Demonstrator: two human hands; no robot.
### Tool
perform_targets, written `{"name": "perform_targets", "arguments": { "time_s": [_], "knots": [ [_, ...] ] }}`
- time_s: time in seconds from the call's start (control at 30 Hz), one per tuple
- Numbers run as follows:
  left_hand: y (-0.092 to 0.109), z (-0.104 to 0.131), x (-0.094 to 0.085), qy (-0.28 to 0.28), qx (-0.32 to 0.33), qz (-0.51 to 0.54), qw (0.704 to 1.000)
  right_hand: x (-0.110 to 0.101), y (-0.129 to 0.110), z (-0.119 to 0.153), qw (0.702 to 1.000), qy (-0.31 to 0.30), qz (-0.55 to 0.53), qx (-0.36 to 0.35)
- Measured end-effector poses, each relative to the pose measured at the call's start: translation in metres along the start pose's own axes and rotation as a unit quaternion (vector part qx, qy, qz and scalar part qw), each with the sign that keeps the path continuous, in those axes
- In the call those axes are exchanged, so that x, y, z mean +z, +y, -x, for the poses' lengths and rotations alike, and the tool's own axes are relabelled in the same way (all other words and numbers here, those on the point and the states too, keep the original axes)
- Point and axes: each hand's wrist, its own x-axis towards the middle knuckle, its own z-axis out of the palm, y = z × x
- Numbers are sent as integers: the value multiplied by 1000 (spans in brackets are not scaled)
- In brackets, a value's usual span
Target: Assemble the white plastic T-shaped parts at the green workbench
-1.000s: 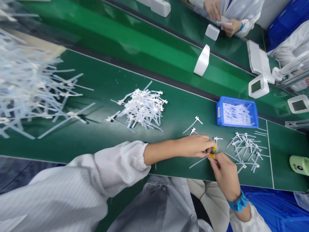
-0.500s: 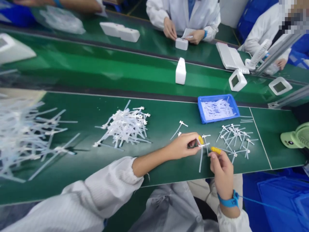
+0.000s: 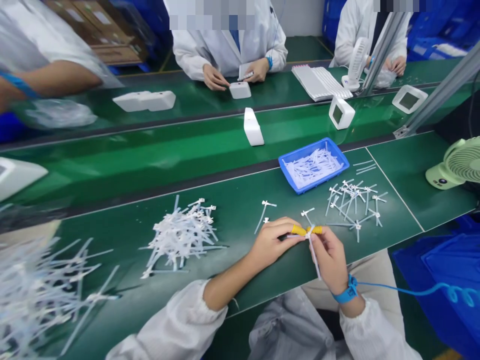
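My left hand [image 3: 273,241] and my right hand [image 3: 330,256] meet over the green table, index fingers in yellow finger cots. Both pinch a small white connector piece [image 3: 308,235] with pale, translucent tube-like strips; one strip hangs down past my right thumb. Fingers partly hide where the strips join it. Just beyond my fingertips lies a similar piece [image 3: 306,214], and another [image 3: 265,205] rests behind my left hand. A loose group of these pieces [image 3: 358,200] spreads to the right of my right hand.
Left of my arms are a pile of such pieces [image 3: 183,232] and a larger pile [image 3: 41,300]. A blue tray [image 3: 300,189] holds short strips. White devices [image 3: 253,127] stand on the green belt. A green fan [image 3: 455,165] stands right. Co-workers sit opposite; a cord runs from my right wristband.
My right hand has moved in to meet my left, and both now grip the connector piece. The camera view has tilted and shifted. A co-worker's arm shows more at upper left.
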Motion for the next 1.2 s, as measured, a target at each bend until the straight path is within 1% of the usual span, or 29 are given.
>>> {"name": "perform_targets", "arguments": {
  "time_s": [0.07,0.17,0.3,0.57,0.83,1.03,1.2],
  "knots": [
    [1,1,2,10,-1,-6,1000,1,1,0,999,1,-43,25],
    [3,3,5,28,-30,-17,999,2,1,1,996,2,-76,42],
    [8,5,9,38,-69,-21,997,0,-1,2,998,7,-55,38],
    [8,8,14,65,-107,5,992,2,2,4,999,21,-30,38],
    [6,11,13,52,-102,-6,993,2,-8,2,997,36,63,-16],
    [3,12,12,45,-104,5,994,1,-8,0,997,18,70,-4],
    [3,8,11,38,-113,9,993,0,-4,0,999,15,28,26]
  ]
}}
